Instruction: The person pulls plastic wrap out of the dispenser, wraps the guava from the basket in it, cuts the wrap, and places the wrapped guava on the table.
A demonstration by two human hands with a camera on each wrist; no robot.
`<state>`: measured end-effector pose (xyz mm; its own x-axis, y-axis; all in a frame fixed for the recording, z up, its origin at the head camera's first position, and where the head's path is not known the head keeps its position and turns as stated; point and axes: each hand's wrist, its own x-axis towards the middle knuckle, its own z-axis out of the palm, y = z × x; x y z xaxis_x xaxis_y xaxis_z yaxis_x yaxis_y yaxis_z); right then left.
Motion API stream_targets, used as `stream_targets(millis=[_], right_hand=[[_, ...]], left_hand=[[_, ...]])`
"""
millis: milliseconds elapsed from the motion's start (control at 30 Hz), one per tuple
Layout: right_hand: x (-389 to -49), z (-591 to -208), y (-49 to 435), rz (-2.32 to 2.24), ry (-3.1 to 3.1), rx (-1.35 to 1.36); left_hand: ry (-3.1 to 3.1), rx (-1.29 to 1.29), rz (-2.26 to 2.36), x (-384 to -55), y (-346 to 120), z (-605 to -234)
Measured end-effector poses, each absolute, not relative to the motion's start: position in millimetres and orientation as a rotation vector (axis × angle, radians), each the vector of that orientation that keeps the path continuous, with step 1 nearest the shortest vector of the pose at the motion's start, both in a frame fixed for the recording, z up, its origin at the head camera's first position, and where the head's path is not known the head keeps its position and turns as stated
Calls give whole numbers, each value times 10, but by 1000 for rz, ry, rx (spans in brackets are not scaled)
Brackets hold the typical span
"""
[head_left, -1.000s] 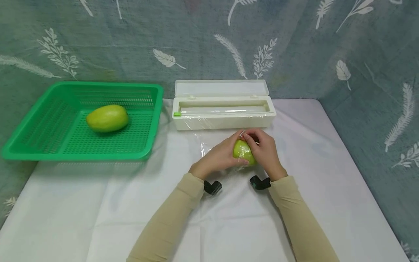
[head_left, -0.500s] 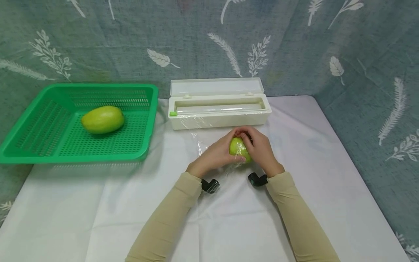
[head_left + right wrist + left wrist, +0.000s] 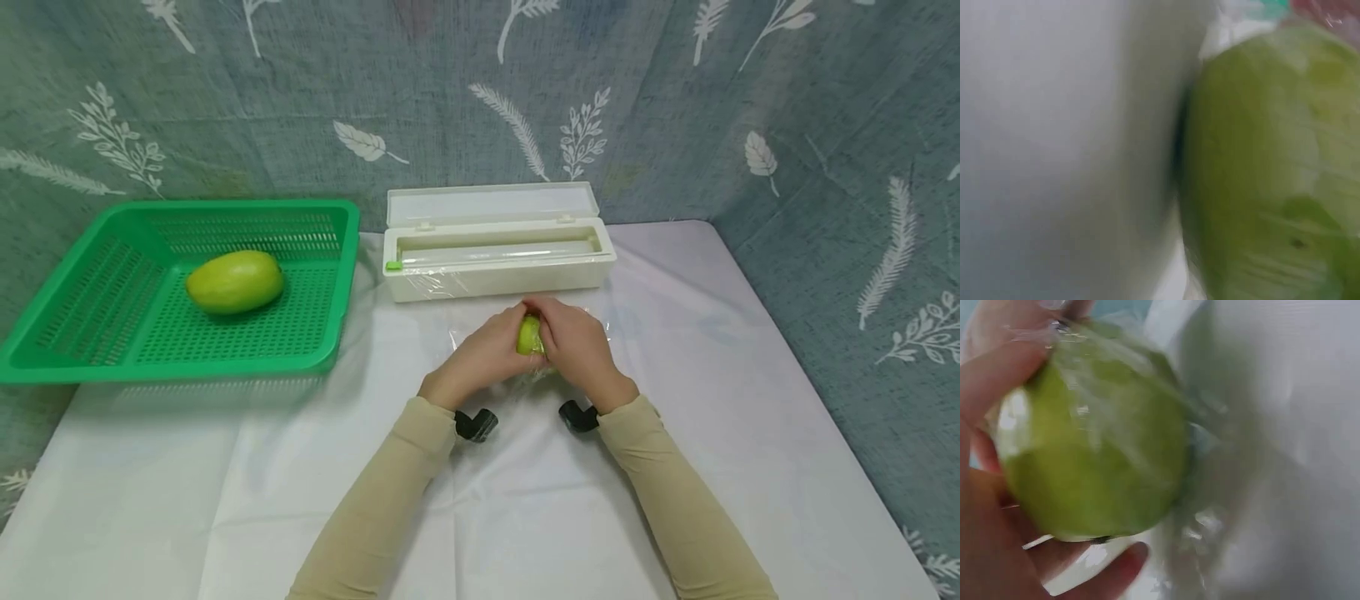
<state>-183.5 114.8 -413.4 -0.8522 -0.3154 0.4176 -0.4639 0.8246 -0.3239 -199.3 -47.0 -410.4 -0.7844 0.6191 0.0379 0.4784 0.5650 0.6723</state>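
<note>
Both hands are round a green mango (image 3: 529, 336) with clear plastic wrap over its skin, just in front of the white box. My left hand (image 3: 486, 348) grips it from the left. From the right, my right hand (image 3: 579, 343) holds the mango, its thumb along the near side and its fingertips meeting the left ones at the top. In the left wrist view, creased film (image 3: 1082, 406) crosses the mango and bunches near the fingers at upper left. The right wrist view is mostly filled by the wrapped mango (image 3: 1272, 169); most right fingers are hidden there.
A white wrap dispenser box (image 3: 498, 282) stands behind the hands, lid (image 3: 491, 204) raised, roll inside, a green slider (image 3: 393, 266) at its left end. At left, a green basket (image 3: 341, 308) holds another mango (image 3: 235, 282). White cloth (image 3: 300, 483) covers the table; a patterned curtain hangs behind.
The right hand has gone from pinching at the top of the mango to wrapping round its right side, covering more of it. The left hand keeps its grip. The view has shifted slightly.
</note>
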Motion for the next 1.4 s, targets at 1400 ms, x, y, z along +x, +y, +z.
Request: stream_targets(millis=[1400], right_hand=[[-1873,-4161,1207,861,-2738,349]], left_hand=[[2586,878,239,-1612,-840,-3362]])
